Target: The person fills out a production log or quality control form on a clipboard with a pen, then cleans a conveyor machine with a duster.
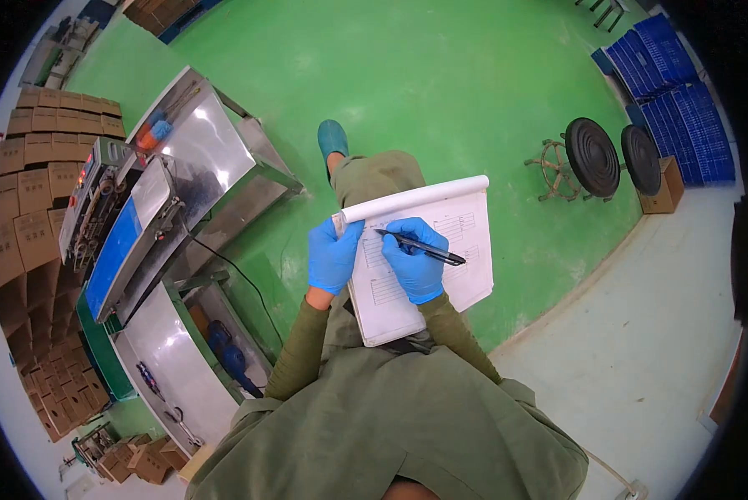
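- Left hand [332, 257]: bright-blue, close-fitting glove, wrinkled at the wrist.
- Right hand [415, 265]: matching plain blue glove.
- Left sleeve [299, 354]: olive green, snug along the forearm, with a strip of bare wrist between cuff and glove.
- Right sleeve [457, 333]: same olive fabric, creased.
- Smock [382, 417]: loose, muted grey-green, broad across the shoulders, softly folded.
- Trouser leg [380, 172]: similar dull green.
- Shoe [332, 137]: teal, rounded toe.

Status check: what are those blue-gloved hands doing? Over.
Left hand holding paper pad by its edge. Right hand gripping black pen, tip at the page. Nothing seen in the pen's way.
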Demonstrator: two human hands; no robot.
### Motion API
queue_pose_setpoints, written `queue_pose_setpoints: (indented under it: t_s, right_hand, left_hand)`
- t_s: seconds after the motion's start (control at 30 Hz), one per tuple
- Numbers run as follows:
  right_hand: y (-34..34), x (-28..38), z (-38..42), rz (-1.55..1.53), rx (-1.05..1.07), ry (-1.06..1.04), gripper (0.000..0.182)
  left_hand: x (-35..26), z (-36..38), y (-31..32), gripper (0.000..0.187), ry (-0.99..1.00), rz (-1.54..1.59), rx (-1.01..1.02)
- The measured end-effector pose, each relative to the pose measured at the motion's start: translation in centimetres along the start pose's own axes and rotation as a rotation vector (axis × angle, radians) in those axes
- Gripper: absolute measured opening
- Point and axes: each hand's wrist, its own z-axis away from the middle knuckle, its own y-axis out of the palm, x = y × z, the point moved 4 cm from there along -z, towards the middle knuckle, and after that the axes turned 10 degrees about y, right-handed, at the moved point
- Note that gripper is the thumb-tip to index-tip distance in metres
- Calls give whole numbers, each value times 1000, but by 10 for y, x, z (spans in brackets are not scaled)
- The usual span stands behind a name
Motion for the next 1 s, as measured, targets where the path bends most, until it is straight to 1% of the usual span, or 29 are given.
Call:
queue_pose_setpoints:
  t_s: [0.37,0.47,0.67,0.77,1.0]
  right_hand:
    - [1,0,0,-2,-11,0,13]
    - [1,0,0,5,-15,-9,14]
    - [1,-2,0,-23,-7,5,15]
    - [1,-8,0,-20,-19,4,15]
    - [1,-6,0,-38,-8,24,16]
  left_hand:
    - [1,-1,0,24,-19,11,9]
    - [3,-1,0,24,8,1,5]
    - [-6,-1,3,24,-18,12,6]
    - [-3,-2,2,24,15,-11,11]
    - [-8,-1,4,23,9,9,13]
